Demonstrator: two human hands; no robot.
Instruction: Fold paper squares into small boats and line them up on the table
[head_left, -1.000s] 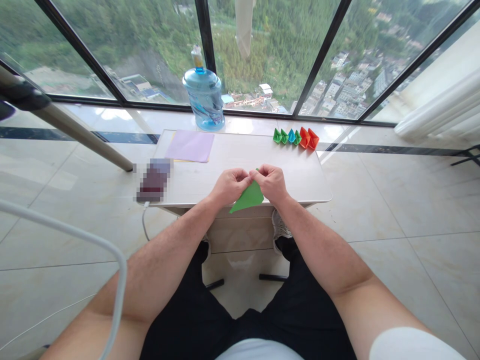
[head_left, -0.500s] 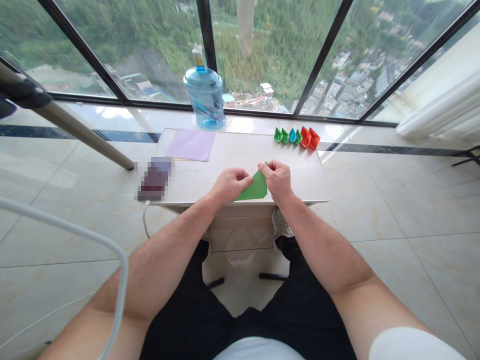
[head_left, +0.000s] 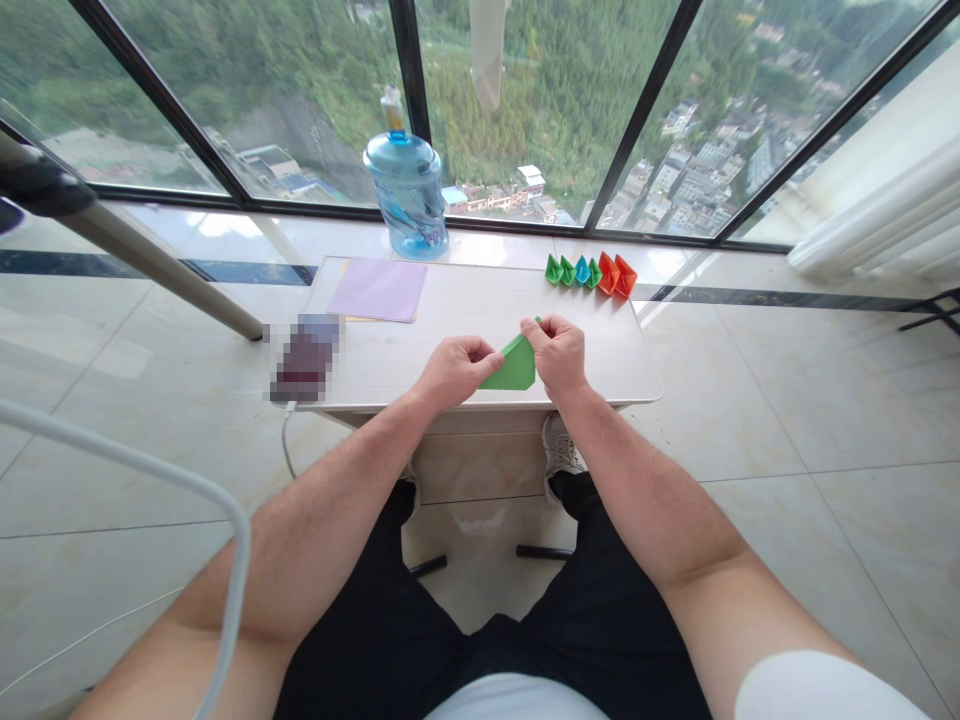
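Observation:
A folded sheet of green paper [head_left: 514, 372] is stretched between my two hands, just above the front of the small white table [head_left: 465, 300]. My left hand [head_left: 461, 368] pinches its left end between thumb and fingers. At its upper right corner my right hand [head_left: 556, 350] is closed in a pinch too. The paper's lower edge faces me, with a slanted corner at the right. Near the table's back right stands a row of folded paper boats: several small green ones [head_left: 553, 269], a blue one [head_left: 582, 270] and larger red ones [head_left: 617, 276].
Flat lilac paper [head_left: 379, 290] lies at the table's back left, another sheet's edge under it. A blurred-out device [head_left: 304, 358] with a cable sits at the left corner. Behind the table, a blue water jug [head_left: 407, 195] stands by the window. A pale pole [head_left: 172, 265] slants in from the left.
The green paper has tilted, and its lower edge now lies more level and higher. My right hand has shifted slightly up and right. Both hands keep their pinch.

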